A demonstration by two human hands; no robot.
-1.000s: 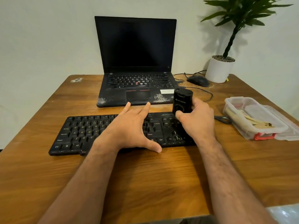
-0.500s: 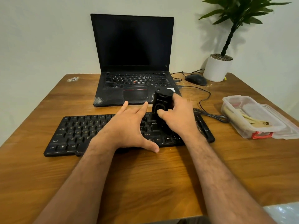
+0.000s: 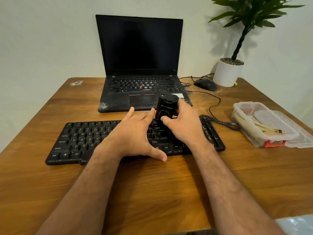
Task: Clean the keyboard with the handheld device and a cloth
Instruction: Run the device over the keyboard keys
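A black keyboard point(image 3: 81, 139) lies across the wooden desk point(image 3: 152, 192) in front of me. My left hand point(image 3: 133, 138) rests flat on its middle, fingers spread, thumb at the front edge. My right hand point(image 3: 184, 126) grips a black handheld device point(image 3: 166, 106) held upright over the keys right of centre, thumb on its front. The device's lower end is hidden behind my fingers. No cloth is in view.
An open black laptop point(image 3: 140, 65) stands behind the keyboard. A black mouse point(image 3: 205, 84) and a white potted plant point(image 3: 227, 73) sit at the back right. A clear plastic box point(image 3: 260, 124) with a red latch lies at the right. The keyboard's cable point(image 3: 220, 122) loops beside it.
My right hand has carried the device leftward along the keyboard, from its right end toward the middle. My left hand has stayed on the keys.
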